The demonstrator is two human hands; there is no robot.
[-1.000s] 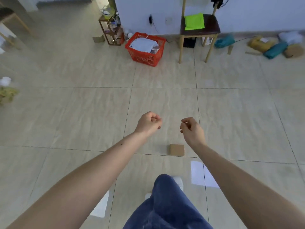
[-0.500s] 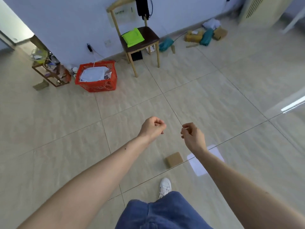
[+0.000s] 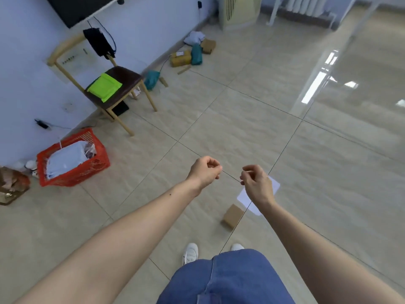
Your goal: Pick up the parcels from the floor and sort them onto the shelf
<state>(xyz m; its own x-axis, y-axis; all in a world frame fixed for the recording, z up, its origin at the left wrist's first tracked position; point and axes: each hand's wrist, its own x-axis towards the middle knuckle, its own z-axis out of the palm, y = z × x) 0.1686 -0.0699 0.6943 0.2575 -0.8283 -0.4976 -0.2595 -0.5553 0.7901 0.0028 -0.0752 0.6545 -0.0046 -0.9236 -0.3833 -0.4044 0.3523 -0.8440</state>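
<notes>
My left hand [image 3: 205, 170] and my right hand [image 3: 256, 183] hang in front of me above the tiled floor, both with fingers curled shut and nothing in them. A small brown cardboard parcel [image 3: 232, 216] lies on the floor just below my right hand, beside a white flat parcel [image 3: 274, 185] partly hidden behind that hand. Far off by the wall lies a heap of parcels: a yellow-brown one [image 3: 180, 58], a teal bag [image 3: 196, 54], a brown box [image 3: 208, 46] and a white bag [image 3: 194, 37]. Another teal bag [image 3: 151, 79] lies near the chair. No shelf is in view.
A wooden chair [image 3: 122, 84] with a bright green packet [image 3: 104, 86] on its seat stands against the wall at the left. A red plastic basket [image 3: 74, 159] holding white bags sits lower left. A cream cabinet [image 3: 238, 9] stands at the back. My shoes [image 3: 190, 255] show below.
The view has swung to the right, so the chair and basket slid left and the parcel heap came nearer the middle. My hands kept their curled pose and hold nothing.
</notes>
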